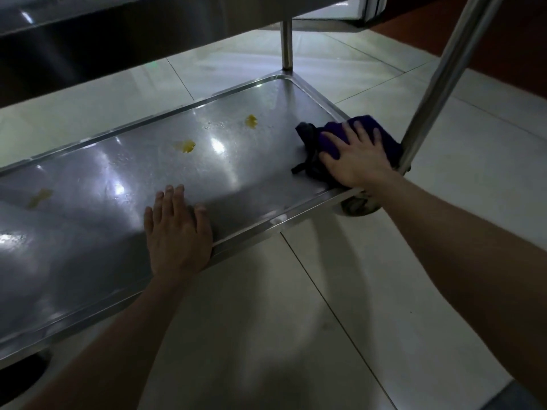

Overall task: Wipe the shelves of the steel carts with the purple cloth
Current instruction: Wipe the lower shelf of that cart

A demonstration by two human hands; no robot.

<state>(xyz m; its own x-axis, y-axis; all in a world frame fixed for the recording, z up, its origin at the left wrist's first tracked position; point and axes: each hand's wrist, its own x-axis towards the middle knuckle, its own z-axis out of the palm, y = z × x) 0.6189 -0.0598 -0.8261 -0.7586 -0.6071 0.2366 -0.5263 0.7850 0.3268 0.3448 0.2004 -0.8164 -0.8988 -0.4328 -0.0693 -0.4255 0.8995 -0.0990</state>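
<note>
The steel cart's bottom shelf [97, 179] runs from lower left to upper right, low above the floor. Three yellow stains sit on it: one [251, 121] near the far right, one [186, 146] in the middle, one faint stain [40, 198] at the left. The purple cloth [362, 125] lies bunched in the shelf's right near corner. My right hand [353, 156] presses flat on the cloth with straight, spread fingers. My left hand [176, 229] rests flat on the shelf by its near rim, fingers straight, holding nothing.
The cart's upper shelf [88, 22] hangs over the far side. A steel post [450, 69] rises at the right near corner, another post [286, 44] at the far corner. A caster wheel [356, 207] sits under the corner. Pale tiled floor [310, 321] lies all around.
</note>
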